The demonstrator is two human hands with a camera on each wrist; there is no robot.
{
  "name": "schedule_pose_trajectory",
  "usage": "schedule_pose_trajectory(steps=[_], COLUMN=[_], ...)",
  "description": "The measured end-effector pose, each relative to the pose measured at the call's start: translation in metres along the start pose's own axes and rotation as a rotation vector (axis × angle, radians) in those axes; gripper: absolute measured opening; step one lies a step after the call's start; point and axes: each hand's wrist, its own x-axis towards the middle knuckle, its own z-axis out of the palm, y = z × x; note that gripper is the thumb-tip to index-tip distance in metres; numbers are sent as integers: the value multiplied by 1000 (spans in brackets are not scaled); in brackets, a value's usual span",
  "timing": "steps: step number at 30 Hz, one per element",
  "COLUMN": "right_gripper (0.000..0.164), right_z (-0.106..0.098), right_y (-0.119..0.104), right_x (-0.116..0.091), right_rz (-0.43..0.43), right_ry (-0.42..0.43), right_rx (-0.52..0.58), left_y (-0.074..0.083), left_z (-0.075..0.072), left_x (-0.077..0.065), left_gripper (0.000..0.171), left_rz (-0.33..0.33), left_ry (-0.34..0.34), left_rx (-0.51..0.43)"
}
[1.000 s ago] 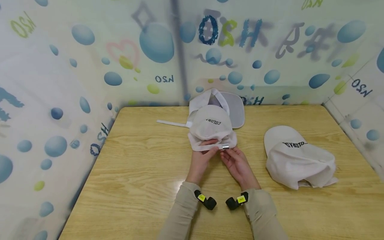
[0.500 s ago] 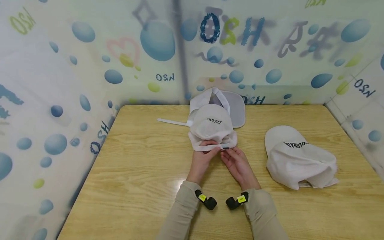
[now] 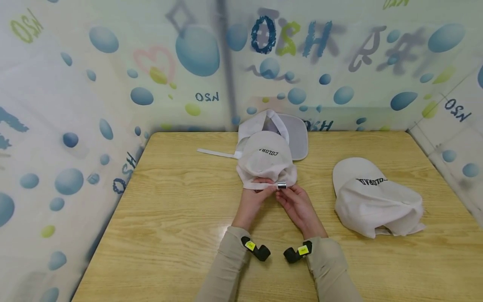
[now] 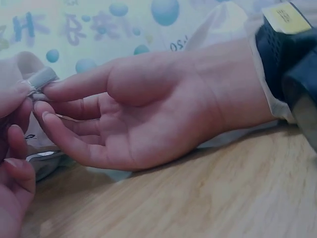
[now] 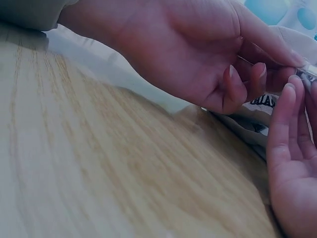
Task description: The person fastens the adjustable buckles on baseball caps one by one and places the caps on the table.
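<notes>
A white cap (image 3: 264,157) with dark lettering sits mid-table, its back strap toward me. The metal buckle (image 3: 281,185) on its strap (image 3: 258,186) lies between my two hands. My left hand (image 3: 253,205) pinches the strap between thumb and fingertips, just left of the buckle. With thumb and fingers my right hand (image 3: 299,209) pinches at the buckle's right side. In the left wrist view the left thumb and fingers (image 4: 64,134) meet at the strap end, close against the other hand. The right wrist view shows the buckle (image 5: 311,69) at the right thumb tip.
Behind the held cap lies another white cap (image 3: 298,136), its grey-white brim to the right and a loose strap (image 3: 216,153) stretching left. A third white cap (image 3: 377,201) rests on the right of the wooden table (image 3: 170,235). A patterned wall (image 3: 151,75) stands behind the table.
The buckle and strap have tilted slightly between the fingers, the buckle's shiny face turning away and back into view. Both hands stay almost in place; the other caps have not moved.
</notes>
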Motion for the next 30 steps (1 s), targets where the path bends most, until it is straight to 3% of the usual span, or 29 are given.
schedule_pose_trajectory(steps=[9, 17, 30], right_gripper=[11, 12, 10], right_z=[1, -2, -1], right_y=[0, -1, 0], right_x=[0, 0, 1], right_rz=[-5, 8, 6], right_ry=[4, 3, -5], right_rx=[-51, 2, -41], left_y=[-3, -6, -2], left_z=[-2, 0, 1], left_x=[0, 0, -1], left_gripper=[26, 27, 24], left_rz=[-11, 21, -31], left_ry=[-25, -64, -2], left_rx=[-8, -58, -54])
